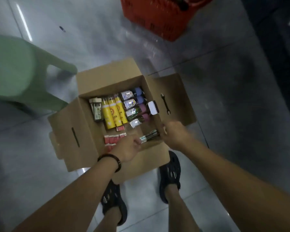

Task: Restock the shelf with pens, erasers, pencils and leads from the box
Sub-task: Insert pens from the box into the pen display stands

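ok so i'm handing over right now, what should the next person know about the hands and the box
Left hand: fingers pinch the near end of the bundle of pens or pencils.
Right hand: seems to grip its other end, by the box wall.
Cardboard box: open on the floor, with the bundle low in its near right corner. It also holds yellow tubes, blister packs and small red boxes.
Done: nothing seen shelved; the shelf is not in view.
Left: lift the bundle out, shelve it, then the rest.
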Demonstrator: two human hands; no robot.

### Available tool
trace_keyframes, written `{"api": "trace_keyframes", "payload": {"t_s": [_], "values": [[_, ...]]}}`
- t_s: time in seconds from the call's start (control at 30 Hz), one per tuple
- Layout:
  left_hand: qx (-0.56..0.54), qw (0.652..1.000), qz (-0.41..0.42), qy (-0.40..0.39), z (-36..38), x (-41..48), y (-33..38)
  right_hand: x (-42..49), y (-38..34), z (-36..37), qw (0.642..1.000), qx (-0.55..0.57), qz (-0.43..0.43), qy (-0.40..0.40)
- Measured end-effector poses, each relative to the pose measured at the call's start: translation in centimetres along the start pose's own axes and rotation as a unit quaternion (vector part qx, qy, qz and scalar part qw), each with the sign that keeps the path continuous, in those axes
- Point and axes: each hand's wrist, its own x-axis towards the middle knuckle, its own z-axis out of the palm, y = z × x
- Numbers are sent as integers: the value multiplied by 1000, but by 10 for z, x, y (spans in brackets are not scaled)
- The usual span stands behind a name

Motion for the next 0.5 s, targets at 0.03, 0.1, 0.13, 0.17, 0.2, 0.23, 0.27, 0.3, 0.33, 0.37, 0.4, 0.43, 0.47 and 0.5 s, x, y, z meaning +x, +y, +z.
{"api": "trace_keyframes", "payload": {"t_s": [0.03,0.1,0.13,0.17,0.2,0.23,0.27,0.3,0.33,0.37,0.4,0.43,0.47,0.5], "values": [[-5,1000,-8,5,13,30,-8,28,7,7,1000,3,-8,5],[-5,999,-31,12,36,88,-22,78,22,17,999,7,-26,28],[1,999,-33,21,50,114,-30,96,29,23,999,14,-37,27],[15,999,-30,29,61,136,-33,113,36,28,998,18,-51,20],[36,999,-27,29,72,156,-38,126,43,33,997,19,-67,12],[64,997,-32,22,82,172,-41,136,49,38,996,17,-84,8],[85,995,-43,13,90,182,-42,145,52,42,994,20,-103,14],[99,994,-55,4,96,190,-44,151,54,45,993,28,-115,26],[106,992,-60,2,103,196,-47,157,56,47,991,40,-124,37],[109,992,-65,-3,108,200,-48,162,59,50,990,49,-125,44],[111,992,-67,-11,114,202,-50,165,61,52,989,59,-125,48],[111,991,-73,-21,118,204,-52,166,63,55,988,66,-127,50],[116,990,-78,-34,122,206,-55,167,65,57,987,74,-132,57],[125,988,-79,-48,125,209,-58,168,66,59,985,79,-138,64]]}}
